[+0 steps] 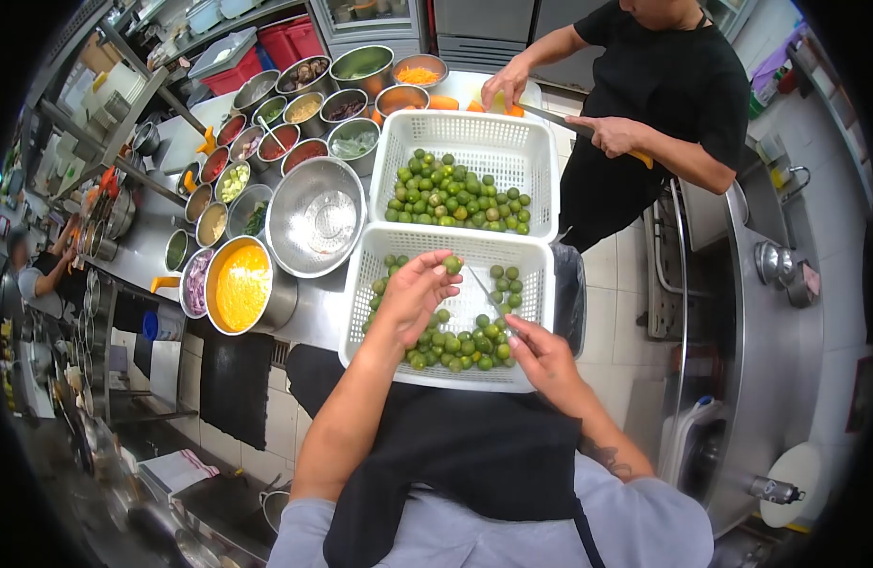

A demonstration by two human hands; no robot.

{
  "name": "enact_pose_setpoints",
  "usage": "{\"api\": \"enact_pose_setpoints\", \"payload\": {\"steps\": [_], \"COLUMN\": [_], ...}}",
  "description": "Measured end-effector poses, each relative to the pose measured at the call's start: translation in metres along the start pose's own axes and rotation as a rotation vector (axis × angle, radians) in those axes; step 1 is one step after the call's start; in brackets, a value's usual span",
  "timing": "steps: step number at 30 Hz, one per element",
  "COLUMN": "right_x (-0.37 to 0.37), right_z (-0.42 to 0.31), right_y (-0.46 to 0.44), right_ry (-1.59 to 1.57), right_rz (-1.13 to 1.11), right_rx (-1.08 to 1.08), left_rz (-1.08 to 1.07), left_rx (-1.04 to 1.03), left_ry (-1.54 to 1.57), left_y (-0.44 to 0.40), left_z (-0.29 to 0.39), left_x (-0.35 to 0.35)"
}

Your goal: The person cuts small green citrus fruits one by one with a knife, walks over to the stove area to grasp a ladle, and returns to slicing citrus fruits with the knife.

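Between the fingertips of my left hand (416,295) is a small green lime (453,265), raised over the near white basket (356,327). My right hand (543,352) grips a small knife (484,288), its thin blade pointing up and left toward that lime. Loose limes (454,350) lie in the near basket below both hands, some hidden by my left hand and forearm. Touching its far side is a second white basket (541,156), with many more limes (455,194) heaped toward its near side.
Left of the baskets stand an empty steel colander (316,216), a pot of yellow liquid (241,287) and several steel containers of chopped food. At the far right, a co-worker (668,90) holds a large knife (550,117) over a cutting board. A dark bin (569,293) stands right of the near basket.
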State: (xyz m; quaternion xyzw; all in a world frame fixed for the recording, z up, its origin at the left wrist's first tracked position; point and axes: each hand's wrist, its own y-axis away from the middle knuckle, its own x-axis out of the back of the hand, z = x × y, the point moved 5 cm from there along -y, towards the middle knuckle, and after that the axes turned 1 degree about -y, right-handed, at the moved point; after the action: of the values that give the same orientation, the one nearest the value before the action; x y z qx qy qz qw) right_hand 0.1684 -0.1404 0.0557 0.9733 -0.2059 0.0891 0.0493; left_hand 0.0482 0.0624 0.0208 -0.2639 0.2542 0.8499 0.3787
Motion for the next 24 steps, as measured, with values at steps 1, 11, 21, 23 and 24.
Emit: {"api": "enact_pose_setpoints", "payload": {"steps": [1, 11, 21, 23, 24], "right_x": [-0.001, -0.010, -0.011, -0.012, -0.013], "right_z": [-0.002, -0.020, -0.020, -0.019, -0.017], "right_y": [-0.001, -0.006, -0.004, -0.004, -0.003], "right_ry": [0.019, 0.063, 0.023, 0.030, 0.029], "right_rz": [-0.013, -0.066, -0.071, -0.088, -0.088], "right_rx": [-0.003, 0.084, 0.082, 0.075, 0.073], "left_rz": [-0.002, 0.045, 0.153, 0.147, 0.142], "left_rx": [-0.004, -0.157, -0.316, -0.336, -0.358], "left_ry": [-0.002, -0.097, -0.274, -0.273, -0.274], "left_y": [0.002, 0.015, 0.022, 0.023, 0.024], "left_z": [0.001, 0.009, 0.007, 0.005, 0.005], "left_x": [-0.002, -0.011, -0.014, -0.014, -0.014]}}
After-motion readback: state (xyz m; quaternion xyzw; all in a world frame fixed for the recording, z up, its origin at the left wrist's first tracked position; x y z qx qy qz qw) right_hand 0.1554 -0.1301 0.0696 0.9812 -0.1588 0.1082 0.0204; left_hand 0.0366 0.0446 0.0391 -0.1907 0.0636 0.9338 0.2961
